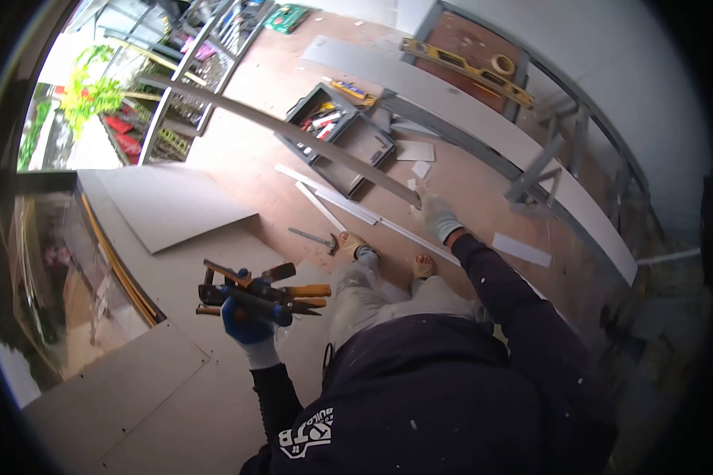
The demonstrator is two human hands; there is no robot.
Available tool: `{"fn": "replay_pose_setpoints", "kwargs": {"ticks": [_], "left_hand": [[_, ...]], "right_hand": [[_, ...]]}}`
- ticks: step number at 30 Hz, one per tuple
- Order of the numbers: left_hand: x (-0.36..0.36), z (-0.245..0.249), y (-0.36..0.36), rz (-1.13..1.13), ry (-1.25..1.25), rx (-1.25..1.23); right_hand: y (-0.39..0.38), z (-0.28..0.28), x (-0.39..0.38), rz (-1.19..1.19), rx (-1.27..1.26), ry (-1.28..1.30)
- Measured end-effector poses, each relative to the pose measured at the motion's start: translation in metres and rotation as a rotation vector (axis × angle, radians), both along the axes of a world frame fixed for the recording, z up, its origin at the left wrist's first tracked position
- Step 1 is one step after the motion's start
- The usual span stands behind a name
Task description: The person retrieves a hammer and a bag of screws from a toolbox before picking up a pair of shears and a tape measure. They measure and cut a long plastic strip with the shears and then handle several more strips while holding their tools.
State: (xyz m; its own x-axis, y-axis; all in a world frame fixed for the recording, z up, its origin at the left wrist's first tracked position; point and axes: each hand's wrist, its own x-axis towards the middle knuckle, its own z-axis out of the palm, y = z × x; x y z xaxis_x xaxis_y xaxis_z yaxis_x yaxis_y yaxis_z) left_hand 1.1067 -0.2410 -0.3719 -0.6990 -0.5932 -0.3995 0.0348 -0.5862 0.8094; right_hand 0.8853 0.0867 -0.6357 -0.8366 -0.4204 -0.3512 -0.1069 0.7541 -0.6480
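My left hand (pixel 249 317), in a blue and white glove, is closed around a bundle of hand tools (pixel 265 297) with black and orange handles, held over the large grey boards (pixel 166 380). Out in front, my right hand (pixel 436 215), gloved in white, grips the near end of a long grey pole (pixel 293 134). The pole slants up and left over an open toolbox (pixel 333 142) towards the bright opening. A hammer (pixel 313 236) lies on the floor near my feet.
White strips (pixel 348 206) lie on the floor before my feet. At the right, a long white board (pixel 483 119) rests along a grey metal frame (pixel 531 182). A yellow level (pixel 467 71) and a tape roll (pixel 502 65) are at the upper right. A rack (pixel 190 79) stands upper left.
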Motion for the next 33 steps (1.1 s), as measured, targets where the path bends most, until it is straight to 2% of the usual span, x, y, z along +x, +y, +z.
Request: {"fn": "replay_pose_setpoints", "kwargs": {"ticks": [1, 2, 3, 6, 12, 15, 17, 24, 30, 33], "left_hand": [[0.004, -0.002, -0.015, 0.025, -0.002, -0.001], [0.01, -0.006, -0.033, -0.046, 0.027, -0.016], [0.008, -0.004, -0.04, 0.032, 0.02, -0.069], [0.01, -0.001, -0.077, 0.038, 0.07, -0.011], [0.015, 0.005, -0.122, 0.105, 0.102, 0.074], [0.002, 0.019, -0.129, 0.181, 0.065, 0.028], [0.008, 0.017, -0.142, 0.146, 0.131, 0.093], [0.004, 0.032, -0.153, 0.18, 0.195, 0.058], [0.006, 0.049, -0.167, 0.251, 0.155, 0.018], [0.009, 0.053, -0.174, 0.288, 0.136, -0.008]], "right_hand": [[-0.016, 0.005, -0.006, 0.007, -0.001, 0.024], [-0.032, 0.009, -0.012, 0.014, -0.005, 0.046], [-0.05, 0.013, -0.018, 0.02, -0.007, 0.071], [-0.097, 0.044, -0.036, 0.011, -0.013, 0.046], [-0.174, 0.07, -0.068, 0.053, 0.001, 0.106], [-0.212, 0.087, -0.083, 0.063, 0.032, 0.104], [-0.233, 0.107, -0.092, 0.06, 0.017, 0.136], [-0.265, 0.091, -0.13, 0.054, -0.009, 0.218], [-0.262, 0.038, -0.145, 0.03, 0.101, 0.172], [-0.26, -0.019, -0.143, 0.047, 0.118, 0.201]]}}
